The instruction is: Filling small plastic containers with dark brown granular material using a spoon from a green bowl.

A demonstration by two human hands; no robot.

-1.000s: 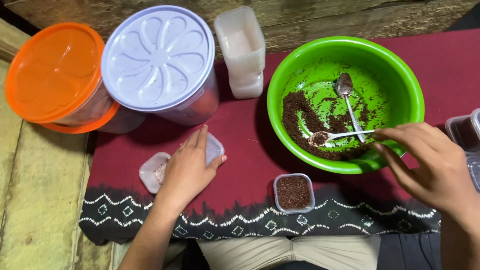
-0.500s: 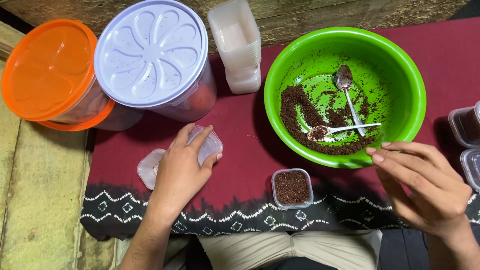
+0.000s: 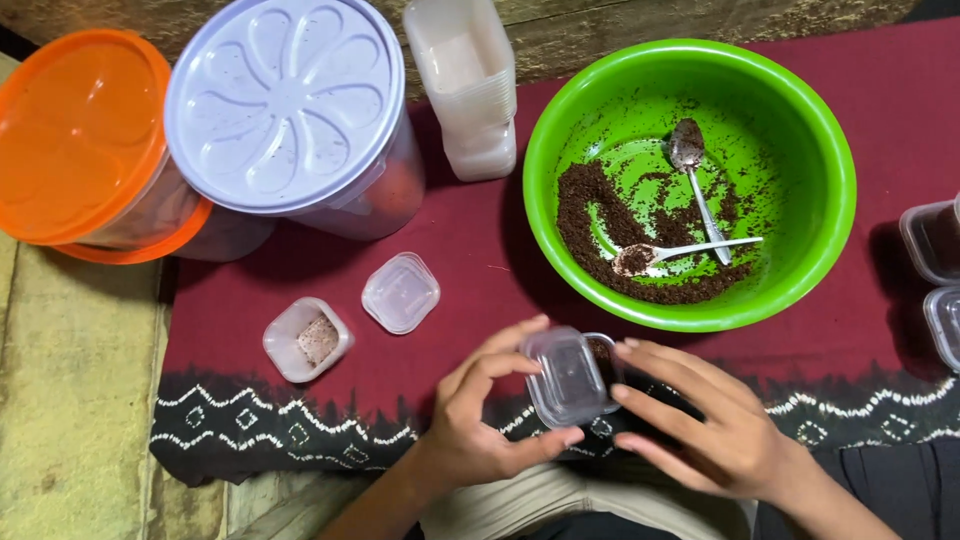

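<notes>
Lid now over the filled cup; both hands have come together on it.
Left hand (image 3: pixel 480 420) grips clear lid (image 3: pixel 565 380); right hand (image 3: pixel 700 420) steadies small container (image 3: pixel 600 352) near green bowl (image 3: pixel 690 185), fingers curled.

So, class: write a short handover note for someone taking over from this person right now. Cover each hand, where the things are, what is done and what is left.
Left hand: fingers grip a clear square lid, held over the small container.
Right hand: steadies the small container of brown grains, mostly hidden under the lid.
Around: green bowl with brown grains and two spoons; a spare lid and a small open container on the red cloth; a stack of empty containers behind.
Done: this container is filled.
Left: the lid is not yet pressed shut; grains remain in the bowl.
</notes>
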